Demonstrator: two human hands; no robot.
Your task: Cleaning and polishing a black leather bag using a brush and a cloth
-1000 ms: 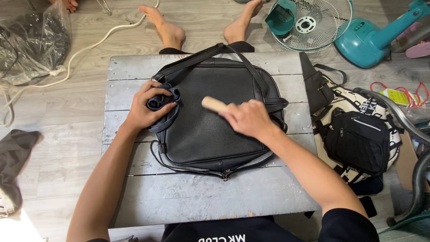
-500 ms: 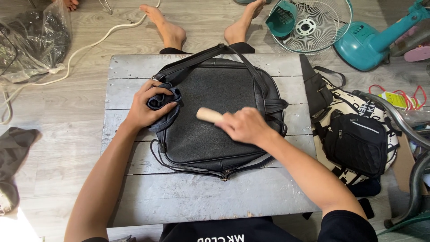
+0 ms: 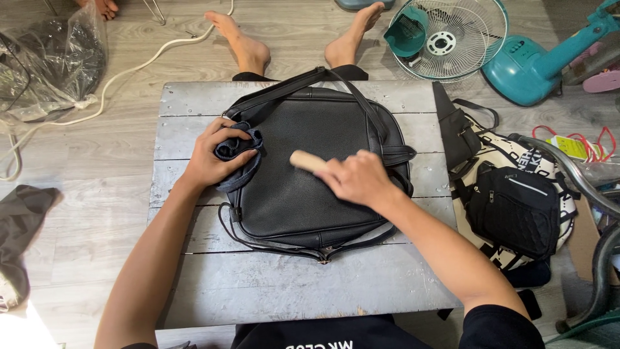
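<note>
A black leather bag [image 3: 303, 194] lies flat on a low grey wooden table [image 3: 284, 284]. My left hand [image 3: 213, 158] grips a bunched dark blue cloth [image 3: 240, 147] against the bag's left edge. My right hand [image 3: 358, 179] holds a brush by its light wooden handle [image 3: 307, 160] on the middle of the bag; the bristles are hidden under the hand. The bag's straps run toward the far edge of the table.
Two smaller bags, a black one [image 3: 516, 210] and a white printed one [image 3: 504, 145], lie right of the table. A teal fan [image 3: 452, 35] lies at the back right. My bare feet [image 3: 248, 45] show beyond the table. A plastic bag [image 3: 45, 58] and white cable [image 3: 129, 68] are at left.
My right hand with the brush has slid back and forth over the bag's middle, ending slightly lower and left. My left hand stays on the cloth.
</note>
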